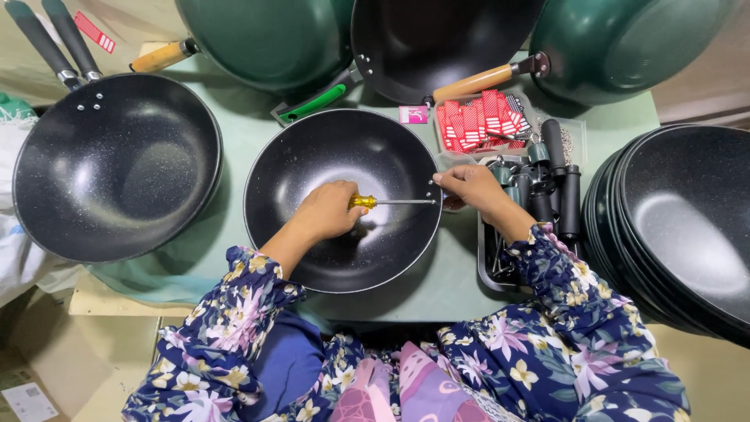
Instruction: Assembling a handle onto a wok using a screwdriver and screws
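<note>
A black speckled wok [312,156] without a handle lies on the pale green table in front of me. My left hand [328,209] is inside it, closed on a screwdriver [375,202] with a yellow handle. The steel shaft runs level to the wok's right rim. There my right hand [469,187] pinches the rim where the tip meets it. What the fingers hold against the rim is hidden.
A black wok with handles [117,168] sits at the left. A stack of black woks [680,219] stands at the right. Green pans [266,35] lean along the back. A tray of black handles [551,184] and a box of red tags [476,121] lie beside my right hand.
</note>
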